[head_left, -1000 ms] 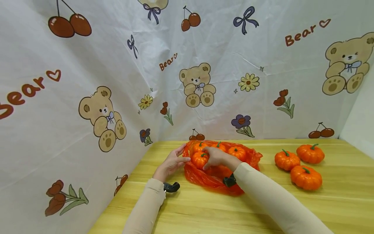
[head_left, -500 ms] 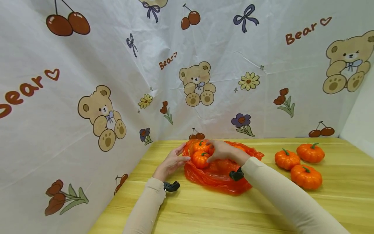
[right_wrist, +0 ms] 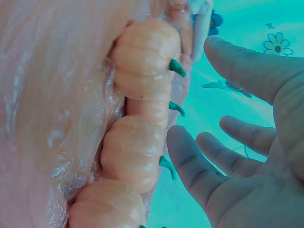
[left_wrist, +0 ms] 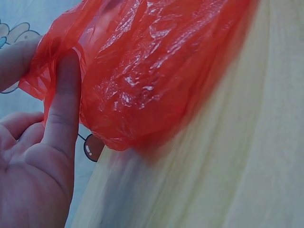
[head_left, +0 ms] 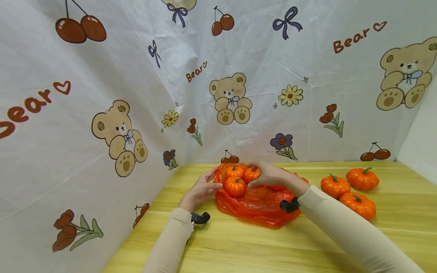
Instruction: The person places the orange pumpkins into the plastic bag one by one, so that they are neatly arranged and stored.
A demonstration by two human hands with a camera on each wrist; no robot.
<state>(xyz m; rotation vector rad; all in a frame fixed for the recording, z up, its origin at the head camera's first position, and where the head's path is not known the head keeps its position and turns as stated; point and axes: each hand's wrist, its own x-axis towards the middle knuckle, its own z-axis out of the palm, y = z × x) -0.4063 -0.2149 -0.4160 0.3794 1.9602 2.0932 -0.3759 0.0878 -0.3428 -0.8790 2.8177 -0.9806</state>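
A thin red plastic bag [head_left: 249, 210] lies with its mouth spread on the wooden table. Its rim is pinched at the left side by my left hand [head_left: 199, 189], with the film between thumb and finger [left_wrist: 64, 104] in the left wrist view. Small orange toy pumpkins with green stems sit inside, among them a front one [head_left: 235, 186] and one behind it [head_left: 235, 171]. Over the bag, my right hand [head_left: 273, 176] hovers with fingers spread and nothing in them. The right wrist view shows a row of pumpkins [right_wrist: 135, 154] beside that hand, which covers part of the bag's contents.
On the table [head_left: 218, 250], right of the bag, stand three more pumpkins: a rear one [head_left: 362, 179], a left one [head_left: 335, 186] and a front one [head_left: 358, 204]. A bear-printed white cloth [head_left: 259, 132] rises behind and along the left.
My right hand has come off the pumpkins at the bag's left and moved right across the bag. The left hand keeps its place on the rim.
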